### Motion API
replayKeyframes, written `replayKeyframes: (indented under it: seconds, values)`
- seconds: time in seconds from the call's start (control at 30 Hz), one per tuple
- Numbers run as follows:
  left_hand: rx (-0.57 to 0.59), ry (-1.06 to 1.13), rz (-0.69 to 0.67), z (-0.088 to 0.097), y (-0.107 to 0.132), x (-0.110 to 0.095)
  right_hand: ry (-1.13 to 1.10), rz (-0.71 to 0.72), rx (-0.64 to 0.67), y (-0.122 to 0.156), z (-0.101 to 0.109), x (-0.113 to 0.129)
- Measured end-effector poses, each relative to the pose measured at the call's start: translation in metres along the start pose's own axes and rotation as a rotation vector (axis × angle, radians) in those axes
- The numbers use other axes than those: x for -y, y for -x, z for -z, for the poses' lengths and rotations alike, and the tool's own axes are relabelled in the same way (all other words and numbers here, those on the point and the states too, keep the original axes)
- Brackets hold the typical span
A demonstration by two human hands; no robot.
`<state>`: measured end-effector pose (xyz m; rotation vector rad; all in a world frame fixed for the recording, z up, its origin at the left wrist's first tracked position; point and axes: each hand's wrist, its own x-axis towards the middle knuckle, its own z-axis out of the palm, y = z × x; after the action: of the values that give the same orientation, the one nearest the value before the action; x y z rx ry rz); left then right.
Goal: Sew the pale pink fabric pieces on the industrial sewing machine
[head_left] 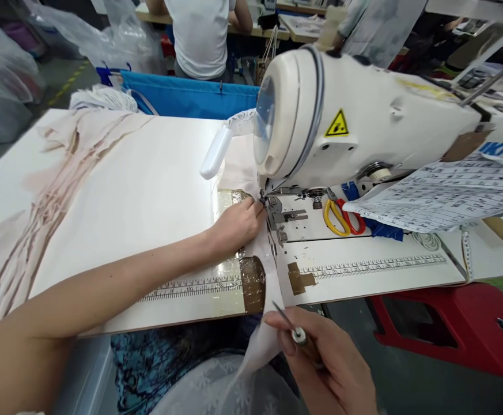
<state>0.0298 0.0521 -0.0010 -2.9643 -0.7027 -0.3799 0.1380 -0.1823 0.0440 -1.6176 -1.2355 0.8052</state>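
My left hand [239, 226] is closed on pale pink fabric [272, 282] right beside the needle area of a white sewing machine [363, 115]. The fabric runs from under the presser foot, over the table's front edge, and down toward my lap. Below that edge my right hand [324, 357] pinches the fabric's edge between thumb and forefinger. The same hand also grips an awl [299, 335], its metal point angled up to the left. More of the pale cloth lies behind the needle, partly hidden by the machine head.
Bunched pink fabric pieces [56, 196] lie along the table's left side. Yellow and red scissors [341, 218] rest under the machine arm near a printed sheet [450, 190]. A red stool [454, 328] stands at lower right. Beyond the blue cloth bin [191, 99] sits another person [199, 34].
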Motion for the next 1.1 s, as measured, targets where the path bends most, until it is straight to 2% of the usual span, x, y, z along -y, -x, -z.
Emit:
replayKeyframes:
  seconds: [0.1, 0.2, 0.3, 0.4, 0.5, 0.63, 0.8, 1.1]
  values:
    - [-0.087, 0.090, 0.032, -0.004, -0.003, 0.007, 0.065, 0.131, 0.094, -0.012, 0.002, -0.001]
    - [-0.168, 0.215, 0.092, -0.006, -0.003, 0.015, 0.143, 0.150, 0.198, -0.030, 0.006, -0.010]
    - [-0.207, 0.346, 0.104, -0.008, -0.002, 0.023, 0.254, 0.121, 0.095, -0.049, 0.007, -0.025]
    - [-0.231, 0.464, 0.098, -0.008, -0.003, 0.029, 0.428, 0.185, -0.055, -0.067, 0.000, -0.040]
    - [-0.239, 0.555, 0.101, -0.006, -0.004, 0.031, 0.582, 0.263, -0.123, -0.083, -0.009, -0.047]
    - [-0.230, 0.582, 0.129, -0.003, -0.005, 0.032, 0.709, 0.320, -0.135, -0.097, -0.016, -0.047]
    - [-0.211, 0.539, 0.166, -0.004, -0.007, 0.031, 0.727, 0.323, -0.115, -0.104, -0.019, -0.048]
    - [-0.184, 0.452, 0.122, -0.006, -0.008, 0.031, 0.776, 0.332, -0.136, -0.107, -0.022, -0.050]
